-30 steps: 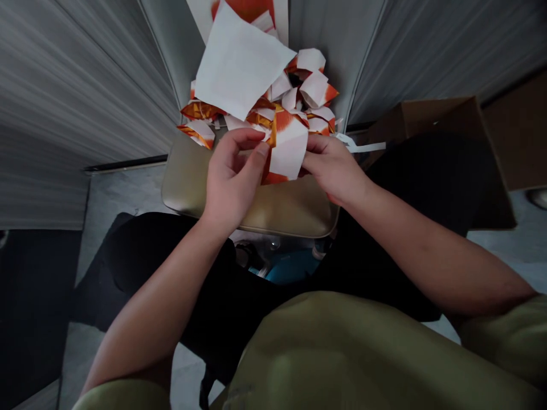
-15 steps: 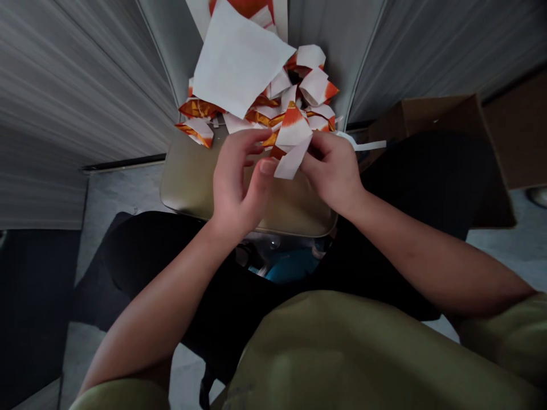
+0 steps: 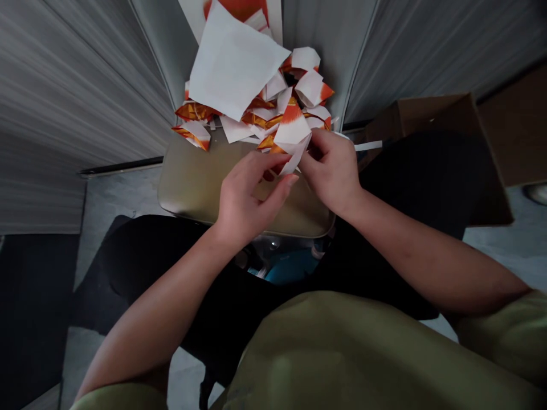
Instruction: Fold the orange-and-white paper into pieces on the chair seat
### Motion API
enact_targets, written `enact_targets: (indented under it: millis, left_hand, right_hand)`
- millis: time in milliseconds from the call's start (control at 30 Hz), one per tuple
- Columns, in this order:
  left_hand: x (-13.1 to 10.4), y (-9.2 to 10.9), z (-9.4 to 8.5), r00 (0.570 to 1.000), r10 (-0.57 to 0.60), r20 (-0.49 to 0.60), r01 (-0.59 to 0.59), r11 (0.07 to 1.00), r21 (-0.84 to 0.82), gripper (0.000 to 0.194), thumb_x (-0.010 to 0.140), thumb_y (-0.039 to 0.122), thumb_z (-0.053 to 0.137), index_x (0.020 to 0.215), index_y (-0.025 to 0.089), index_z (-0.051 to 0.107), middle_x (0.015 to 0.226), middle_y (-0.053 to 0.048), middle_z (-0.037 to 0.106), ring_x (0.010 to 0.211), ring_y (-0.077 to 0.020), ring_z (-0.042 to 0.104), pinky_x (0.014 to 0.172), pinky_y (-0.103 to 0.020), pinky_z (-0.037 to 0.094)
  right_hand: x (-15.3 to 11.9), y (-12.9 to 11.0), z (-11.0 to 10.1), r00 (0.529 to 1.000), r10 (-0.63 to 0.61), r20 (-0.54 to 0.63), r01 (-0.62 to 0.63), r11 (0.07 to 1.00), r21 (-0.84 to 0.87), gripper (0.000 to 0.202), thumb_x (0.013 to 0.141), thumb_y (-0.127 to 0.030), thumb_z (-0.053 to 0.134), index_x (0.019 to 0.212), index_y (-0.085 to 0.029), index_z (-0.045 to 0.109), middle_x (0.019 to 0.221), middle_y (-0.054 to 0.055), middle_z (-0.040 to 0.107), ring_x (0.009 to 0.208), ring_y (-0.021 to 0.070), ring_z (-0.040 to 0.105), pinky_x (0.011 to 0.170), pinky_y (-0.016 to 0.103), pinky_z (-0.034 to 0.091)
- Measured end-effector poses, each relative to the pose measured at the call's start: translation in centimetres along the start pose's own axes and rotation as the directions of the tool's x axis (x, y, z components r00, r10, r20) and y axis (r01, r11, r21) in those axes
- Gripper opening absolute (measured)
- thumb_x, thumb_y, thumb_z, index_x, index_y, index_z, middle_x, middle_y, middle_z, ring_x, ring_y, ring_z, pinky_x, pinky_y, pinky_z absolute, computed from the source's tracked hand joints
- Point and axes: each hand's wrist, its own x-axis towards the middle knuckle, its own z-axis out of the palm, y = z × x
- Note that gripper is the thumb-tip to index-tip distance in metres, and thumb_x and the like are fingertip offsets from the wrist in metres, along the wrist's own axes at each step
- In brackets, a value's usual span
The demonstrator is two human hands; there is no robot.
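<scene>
A folded paper piece (image 3: 293, 130), white with an orange-red tip, is between my two hands above the tan seat. My right hand (image 3: 335, 168) pinches its right edge between thumb and bent fingers. At the lower end of its white flap is my left hand (image 3: 250, 191), with the fingertips behind the flap and the thumb in front. Just beyond lies a pile of similar folded pieces (image 3: 314, 88) in white, orange and shiny gold. A flat white sheet (image 3: 237, 62) rests on top of the pile's left part.
The tan seat (image 3: 196, 176) of a chair bears the papers, with its grey backrest (image 3: 316, 25) behind. An open cardboard box (image 3: 436, 114) stands on the right. Grey pleated curtains (image 3: 77, 74) hang on both sides. Something blue (image 3: 290, 266) shows below the seat.
My left hand has moved right and closed in on the lower flap of the folded paper piece. My right hand keeps its hold. The whole view has shifted slightly.
</scene>
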Motion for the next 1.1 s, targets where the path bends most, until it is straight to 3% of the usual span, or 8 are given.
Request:
enact_targets:
  millis: [167, 333, 567, 700, 800, 867, 967, 1100]
  left_hand:
    - [0.1, -0.4, 0.2, 0.988, -0.128, -0.088, 0.121, 0.989, -0.08, 0.021, 0.098, 0.045, 0.065, 0.102, 0.027, 0.074, 0.093, -0.001, 0.074, 0.077, -0.0134, 0.065, 0.072, -0.029, 0.052]
    - [0.1, -0.9, 0.4, 0.988, -0.036, -0.15, 0.029, 0.998, -0.049, 0.017, 0.095, 0.042, 0.07, 0.104, 0.027, 0.072, 0.093, 0.0, 0.07, 0.076, -0.0121, 0.062, 0.066, -0.027, 0.05]
    - [-0.2, -0.6, 0.6, 0.966, -0.049, -0.254, 0.059, 0.998, 0.033, 0.023, 0.09, 0.043, 0.077, 0.101, 0.026, 0.066, 0.091, 0.002, 0.065, 0.074, -0.0105, 0.061, 0.066, -0.026, 0.051]
    - [-0.3, -0.2, 0.5, 0.967, 0.048, -0.251, -0.019, 0.993, 0.117, 0.019, 0.094, 0.042, 0.073, 0.1, 0.026, 0.065, 0.095, 0.0, 0.064, 0.08, -0.0122, 0.063, 0.068, -0.027, 0.052]
    - [-0.3, 0.5, -0.1, 0.95, 0.213, -0.229, -0.177, 0.97, 0.167, 0.01, 0.093, 0.027, 0.074, 0.098, 0.027, 0.065, 0.094, 0.001, 0.064, 0.089, -0.0152, 0.065, 0.077, -0.031, 0.054]
    - [-0.3, 1.2, -0.7, 0.92, 0.344, -0.188, -0.296, 0.924, 0.242, 0.014, 0.09, 0.018, 0.074, 0.097, 0.026, 0.065, 0.092, 0.001, 0.064, 0.088, -0.0156, 0.065, 0.079, -0.032, 0.053]
    - [-0.4, 1.9, -1.5, 0.871, 0.482, -0.093, -0.423, 0.833, 0.356, 0.017, 0.087, 0.015, 0.074, 0.097, 0.025, 0.065, 0.086, 0.001, 0.064, 0.078, -0.0147, 0.064, 0.069, -0.031, 0.051]
    - [-0.6, 1.7, -2.1, 0.844, 0.536, 0.012, -0.496, 0.772, 0.398, 0.017, 0.086, 0.016, 0.071, 0.101, 0.023, 0.066, 0.081, 0.001, 0.064, 0.07, -0.0144, 0.064, 0.061, -0.031, 0.048]
  right_hand:
    - [-0.3, -0.3, -0.1, 0.999, -0.042, -0.01, 0.041, 0.999, -0.035, 0.023, 0.094, -0.041, 0.064, 0.078, -0.025, 0.06, 0.084, 0.003, 0.064, 0.107, 0.0283, 0.062, 0.088, 0.039, 0.053]
    - [-0.3, 0.0, 0.1, 0.987, -0.155, -0.049, 0.148, 0.982, -0.121, 0.025, 0.096, -0.038, 0.061, 0.076, -0.024, 0.06, 0.076, 0.001, 0.062, 0.099, 0.0249, 0.064, 0.087, 0.039, 0.053]
    - [-0.5, 0.5, 0.0, 0.948, -0.314, -0.05, 0.296, 0.929, -0.22, 0.024, 0.099, -0.043, 0.055, 0.091, -0.024, 0.068, 0.086, 0.0, 0.07, 0.087, 0.0196, 0.068, 0.085, 0.038, 0.056]
    - [-0.8, 0.4, -0.2, 0.925, -0.375, -0.059, 0.357, 0.913, -0.197, 0.028, 0.1, -0.046, 0.052, 0.107, -0.026, 0.07, 0.105, 0.002, 0.076, 0.097, 0.0217, 0.07, 0.09, 0.041, 0.057]
    - [-0.9, 0.6, -0.4, 0.905, -0.417, -0.08, 0.4, 0.901, -0.171, 0.032, 0.101, -0.049, 0.049, 0.109, -0.026, 0.071, 0.109, 0.003, 0.076, 0.102, 0.0232, 0.071, 0.091, 0.043, 0.057]
    - [-1.1, 0.9, -0.5, 0.904, -0.415, -0.101, 0.396, 0.904, -0.163, 0.036, 0.1, -0.054, 0.051, 0.109, -0.026, 0.071, 0.111, 0.003, 0.076, 0.107, 0.0254, 0.07, 0.093, 0.046, 0.057]
    - [-1.3, 1.4, -0.5, 0.907, -0.393, -0.154, 0.373, 0.917, -0.142, 0.038, 0.096, -0.06, 0.058, 0.107, -0.027, 0.072, 0.114, 0.003, 0.076, 0.114, 0.0284, 0.069, 0.094, 0.049, 0.057]
    - [-1.7, 1.0, -0.7, 0.877, -0.434, -0.208, 0.432, 0.9, -0.054, 0.029, 0.094, -0.053, 0.065, 0.112, -0.03, 0.071, 0.114, 0.002, 0.077, 0.108, 0.0262, 0.071, 0.092, 0.046, 0.059]
